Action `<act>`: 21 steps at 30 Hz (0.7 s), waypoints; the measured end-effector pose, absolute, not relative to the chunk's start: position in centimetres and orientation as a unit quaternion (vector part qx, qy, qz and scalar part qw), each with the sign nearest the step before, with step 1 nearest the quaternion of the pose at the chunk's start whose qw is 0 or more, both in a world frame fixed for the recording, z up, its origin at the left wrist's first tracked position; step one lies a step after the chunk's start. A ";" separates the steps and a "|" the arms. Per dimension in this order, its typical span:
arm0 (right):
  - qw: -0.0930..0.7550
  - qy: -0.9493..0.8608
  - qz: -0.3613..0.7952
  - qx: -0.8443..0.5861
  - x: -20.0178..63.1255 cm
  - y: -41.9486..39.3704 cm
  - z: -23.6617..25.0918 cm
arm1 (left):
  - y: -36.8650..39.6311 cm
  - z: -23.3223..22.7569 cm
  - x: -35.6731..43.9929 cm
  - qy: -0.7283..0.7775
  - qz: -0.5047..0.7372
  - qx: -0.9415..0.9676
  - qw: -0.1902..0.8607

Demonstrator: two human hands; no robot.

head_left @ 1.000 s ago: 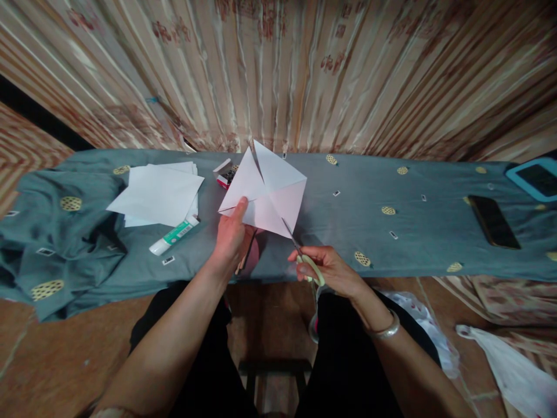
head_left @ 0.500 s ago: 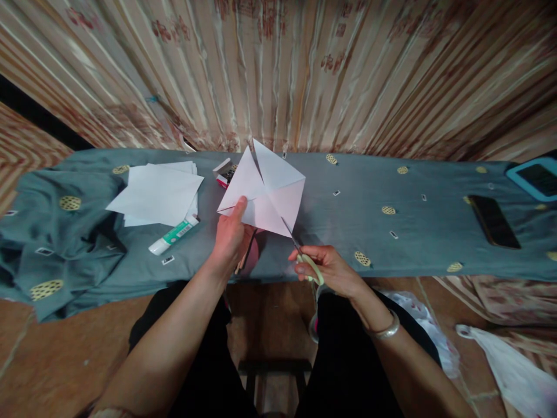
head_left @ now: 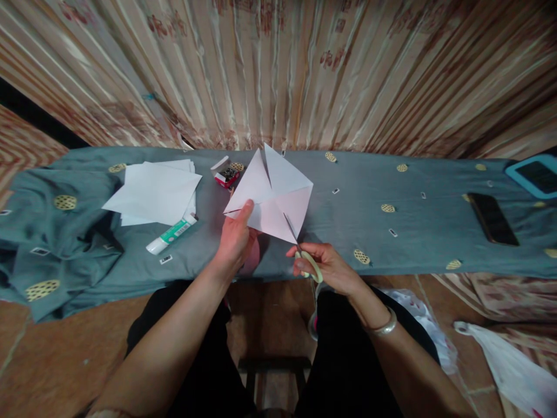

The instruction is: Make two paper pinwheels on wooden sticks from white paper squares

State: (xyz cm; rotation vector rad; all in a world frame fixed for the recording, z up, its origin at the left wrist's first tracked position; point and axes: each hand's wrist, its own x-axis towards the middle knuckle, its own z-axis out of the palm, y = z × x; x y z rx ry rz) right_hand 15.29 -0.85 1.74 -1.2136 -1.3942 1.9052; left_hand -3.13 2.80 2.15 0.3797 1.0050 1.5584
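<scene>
The left hand [head_left: 235, 241] is pinching the near left corner of a white paper square [head_left: 272, 194], thumb lying on top and the other fingers tucked underneath, holding the sheet lifted and tilted above the table edge. The right hand [head_left: 324, 268] is gripping a pair of scissors [head_left: 304, 255] by their pale yellow-green handles, fingers curled through the loops; the blades are reaching up into the lower right edge of the paper, and whether they are parted or closed is too fine to make out. The sheet is showing creases and slits running toward its centre.

The person is sitting at a long, low table draped in a grey-blue cloth [head_left: 348, 232] dotted with small yellow ovals, the cloth bunching in folds at the left end. On it, well to the left of the hands, a loose stack of white sheets [head_left: 152, 191] is lying with a green-and-white glue stick [head_left: 172, 235] just at its near edge. A small red and black box [head_left: 226, 176] is sitting just behind the held paper. Far to the right, a dark phone [head_left: 492, 218] is lying flat, and a blue-edged tablet [head_left: 533, 176] is resting near the corner. Behind the table a shiny striped curtain [head_left: 278, 69] in cream and rust is hanging across the whole wall. The floor is reddish brown, with white plastic bags [head_left: 513, 366] lying at the right.
</scene>
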 end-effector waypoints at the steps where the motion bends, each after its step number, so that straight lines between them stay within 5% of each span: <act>1: 0.240 -0.509 0.697 -0.445 15.3 -0.9 1.7 | 2.8 2.1 -3.1 0.431 0.670 0.162 0.582; 21: 0.243 -0.476 0.697 -0.478 14.8 -0.9 1.7 | 2.8 2.1 -3.4 0.426 0.670 0.155 0.588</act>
